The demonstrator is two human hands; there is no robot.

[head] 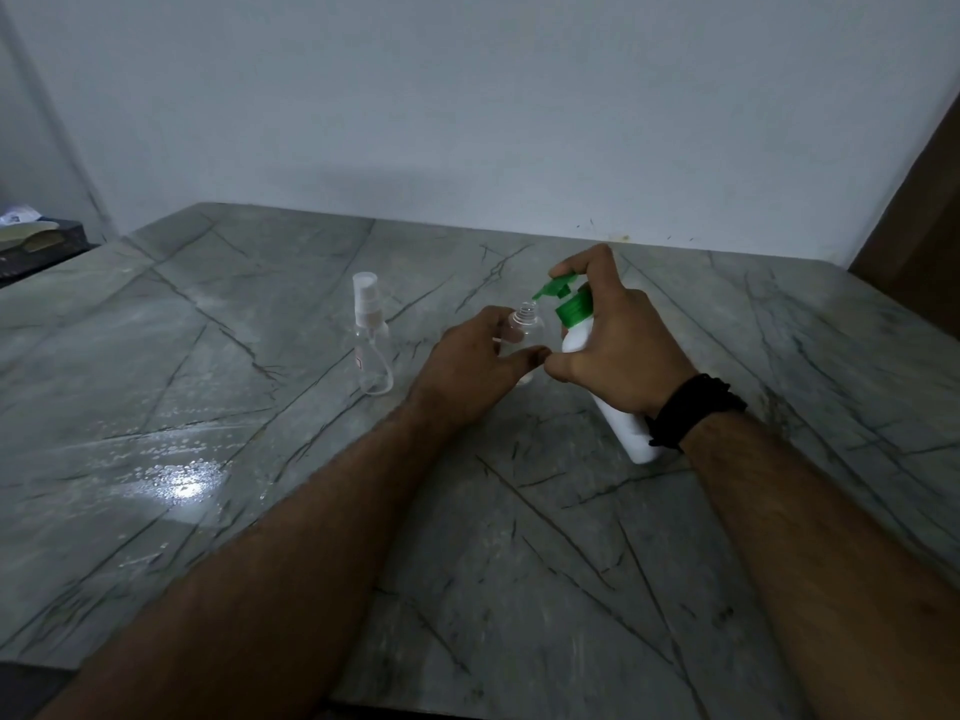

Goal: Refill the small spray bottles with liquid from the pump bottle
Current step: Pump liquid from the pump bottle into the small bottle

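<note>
Over open vial point(525, 324), tilted pump bottle point(621, 423)

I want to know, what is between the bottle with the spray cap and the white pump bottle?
In the head view, the left hand holding an open small bottle.

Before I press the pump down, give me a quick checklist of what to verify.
1. Small open bottle uncapped: ok.
2. Green pump nozzle over its mouth: ok.
3. Left hand steadying that bottle: ok.
4. Right hand gripping the tilted pump bottle, finger on pump head: ok.
5. Liquid level in open bottle: cannot tell.
6. Second spray bottle clear of hands, capped: ok.
</note>
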